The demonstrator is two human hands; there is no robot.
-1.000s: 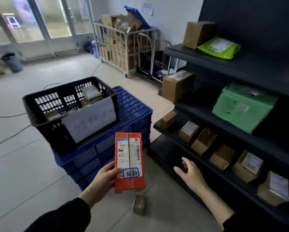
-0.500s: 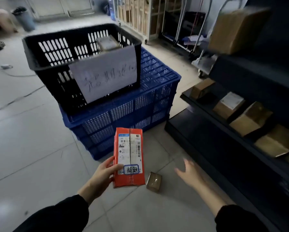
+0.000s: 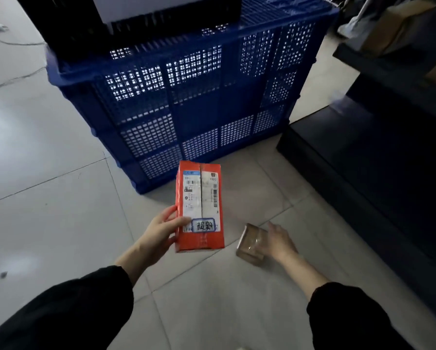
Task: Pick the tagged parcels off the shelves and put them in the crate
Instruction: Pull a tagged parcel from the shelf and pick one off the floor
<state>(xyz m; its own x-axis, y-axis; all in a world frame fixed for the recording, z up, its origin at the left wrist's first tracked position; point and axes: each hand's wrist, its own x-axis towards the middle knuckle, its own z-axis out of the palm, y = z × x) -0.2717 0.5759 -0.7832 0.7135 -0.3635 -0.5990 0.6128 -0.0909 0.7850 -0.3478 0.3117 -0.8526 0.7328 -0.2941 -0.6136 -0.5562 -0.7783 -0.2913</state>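
Note:
My left hand [image 3: 158, 231] grips an orange parcel [image 3: 200, 238] with a white shipping label and a blue-framed handwritten tag, held above the floor. A small brown taped box [image 3: 251, 245] lies on the floor tiles to its right. My right hand [image 3: 278, 241] is down at that box, fingers against its right side and top, not clearly closed around it. The black crate [image 3: 85, 18] with a white paper sign sits on top of a blue perforated crate [image 3: 186, 97] just ahead.
Dark shelving [image 3: 378, 152] runs along the right, its lowest shelf close to my right hand. Brown cardboard parcels [image 3: 398, 24] sit on a higher shelf at top right. A cable [image 3: 17, 79] trails across the grey floor tiles at left.
The view has dropped toward the floor and closer to the blue crate. My right hand has gone down and left onto the small brown box. My left hand keeps the orange parcel.

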